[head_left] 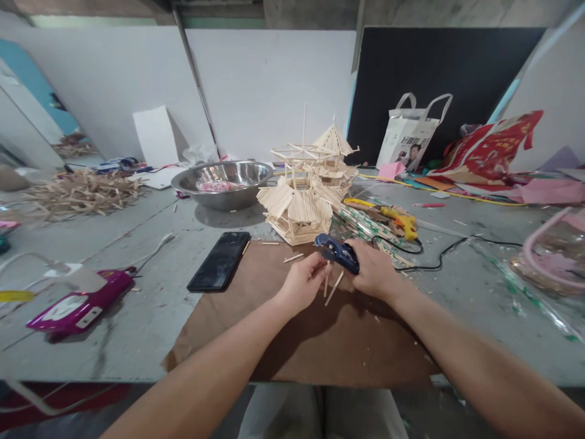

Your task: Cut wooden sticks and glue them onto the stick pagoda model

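Observation:
My right hand (373, 268) is closed around a dark blue hand cutter (342, 255), its head pointing left. Just left of that head, my left hand (299, 283) pinches a thin wooden stick (326, 283), which slants down from the fingertips; the exact contact between tool and stick is partly hidden. Another wooden stick (334, 288) is beside it, over a brown sheet (315, 347). Behind both hands stands a pavilion model (299, 210) of wooden sticks with a slatted roof and an open frame on top. A second stick model (334, 143) with a pointed roof stands farther back.
A black phone (219, 262) lies left of my hands. Beyond are a metal bowl (223, 198) and a stick pile (85, 192). A purple power strip (82, 302) sits at left. To the right are a yellow glue gun (402, 221), its black cord, and wrapped stick bundles (365, 222).

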Available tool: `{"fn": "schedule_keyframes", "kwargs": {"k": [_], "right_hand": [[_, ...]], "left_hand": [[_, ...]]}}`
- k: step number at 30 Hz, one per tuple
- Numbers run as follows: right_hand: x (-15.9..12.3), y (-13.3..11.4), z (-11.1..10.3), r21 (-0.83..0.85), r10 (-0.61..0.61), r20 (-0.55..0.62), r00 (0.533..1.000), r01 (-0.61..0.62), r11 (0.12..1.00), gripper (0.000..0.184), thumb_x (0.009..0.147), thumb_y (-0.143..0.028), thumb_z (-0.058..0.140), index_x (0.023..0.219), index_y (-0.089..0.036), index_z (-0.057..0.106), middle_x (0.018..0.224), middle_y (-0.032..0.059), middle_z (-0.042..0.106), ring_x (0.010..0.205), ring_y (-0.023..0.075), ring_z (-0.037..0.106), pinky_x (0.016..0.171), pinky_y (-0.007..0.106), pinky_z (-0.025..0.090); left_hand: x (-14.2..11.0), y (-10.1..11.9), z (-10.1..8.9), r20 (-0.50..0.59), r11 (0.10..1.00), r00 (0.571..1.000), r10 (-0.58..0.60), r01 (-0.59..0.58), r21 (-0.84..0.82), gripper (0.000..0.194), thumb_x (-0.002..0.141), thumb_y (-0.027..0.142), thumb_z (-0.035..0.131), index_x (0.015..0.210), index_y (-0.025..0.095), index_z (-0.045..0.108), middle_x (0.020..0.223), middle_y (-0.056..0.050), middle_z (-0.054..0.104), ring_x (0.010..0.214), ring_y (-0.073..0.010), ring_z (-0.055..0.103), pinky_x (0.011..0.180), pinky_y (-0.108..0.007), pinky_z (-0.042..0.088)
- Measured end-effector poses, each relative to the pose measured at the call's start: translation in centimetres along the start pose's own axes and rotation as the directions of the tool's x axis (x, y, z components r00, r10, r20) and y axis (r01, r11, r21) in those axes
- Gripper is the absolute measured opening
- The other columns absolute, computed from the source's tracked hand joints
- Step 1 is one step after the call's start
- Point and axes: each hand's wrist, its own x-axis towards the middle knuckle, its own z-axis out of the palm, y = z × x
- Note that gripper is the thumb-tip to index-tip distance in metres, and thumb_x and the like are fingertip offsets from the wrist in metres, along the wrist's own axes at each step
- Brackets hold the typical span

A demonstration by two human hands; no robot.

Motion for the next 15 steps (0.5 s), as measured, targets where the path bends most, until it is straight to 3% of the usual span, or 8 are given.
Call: {"fn": "schedule_keyframes", "kwargs": {"k": [15], "right_hand": [[-0.04,-0.20,-0.08,-0.037,0.104,0.051,0.993,-0.102,0.994,0.029,0.068,-0.031,0.043,0.093,-0.016,0.046,0.078,0.0066,0.061,0.070,0.0204,0.057,0.057,0.026,0.036]], "left_hand": [[0.02,0.82,0.00,0.023,0.994,0.999,-0.043,0.045,-0.098,0.017,0.074,0.033,0.042,0.073,0.015,0.045,0.058,0.002,0.052,0.051,-0.0084,0.049,0.050,-0.021,0.042]]}}
